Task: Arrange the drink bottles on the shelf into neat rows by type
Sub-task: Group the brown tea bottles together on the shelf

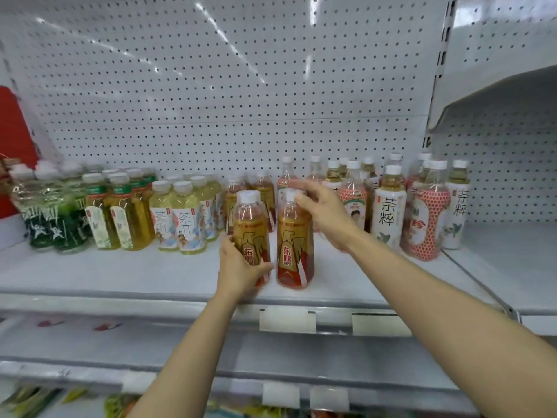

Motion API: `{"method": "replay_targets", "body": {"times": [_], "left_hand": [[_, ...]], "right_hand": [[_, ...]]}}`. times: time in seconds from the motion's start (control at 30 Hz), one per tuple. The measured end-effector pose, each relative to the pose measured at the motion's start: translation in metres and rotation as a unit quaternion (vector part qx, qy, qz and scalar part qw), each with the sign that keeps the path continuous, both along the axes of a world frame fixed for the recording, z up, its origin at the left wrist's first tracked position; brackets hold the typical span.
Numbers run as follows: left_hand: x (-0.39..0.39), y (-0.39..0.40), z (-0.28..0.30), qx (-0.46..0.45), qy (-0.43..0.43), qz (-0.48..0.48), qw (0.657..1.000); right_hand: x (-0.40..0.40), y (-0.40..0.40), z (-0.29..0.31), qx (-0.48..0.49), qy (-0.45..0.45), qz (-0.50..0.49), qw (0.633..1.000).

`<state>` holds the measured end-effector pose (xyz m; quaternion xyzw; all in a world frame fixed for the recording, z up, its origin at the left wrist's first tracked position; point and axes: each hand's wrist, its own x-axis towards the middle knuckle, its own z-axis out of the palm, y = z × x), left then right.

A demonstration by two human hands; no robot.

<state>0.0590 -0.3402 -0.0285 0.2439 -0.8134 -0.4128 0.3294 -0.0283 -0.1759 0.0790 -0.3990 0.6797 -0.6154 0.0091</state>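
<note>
Bottles (295,236), white shelf (120,276), pegboard backing (211,86)

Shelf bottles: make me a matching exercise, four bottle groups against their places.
Things:
1. dark green bottles
2. gold-labelled bottle
3. honeycomb-patterned red bottle
4. pale blue-labelled tea bottles

Places:
A. gripped by the left hand
B. far left of the shelf
C. right end, front
D. between yellow-green bottles and gold ones

Pairs: 1-B, 2-A, 3-C, 4-D
</note>
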Motion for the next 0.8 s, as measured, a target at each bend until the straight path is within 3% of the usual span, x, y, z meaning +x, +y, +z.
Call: {"method": "replay_targets", "body": {"times": [0.23,0.43,0.57,0.8], "left_hand": [[0.001,-0.023,-0.004,-0.008,-0.004,-0.029,1.0],[-0.003,-0.037,-0.007,-0.081,-0.039,-0.01,0.996],[-0.011,-0.048,-0.008,-0.091,-0.039,-0.002,0.995],[-0.021,-0.072,-0.004,-0.057,-0.041,0.014,0.997]], "right_hand": [[0.007,-0.005,-0.017,-0.025,-0.033,0.008,0.999],[0.016,-0.016,-0.085,0.142,-0.041,-0.21,0.967],[0.016,-0.028,-0.095,0.121,-0.046,-0.266,0.955],[-0.003,-0.075,-0.093,0.07,-0.074,-0.267,0.958]]}}
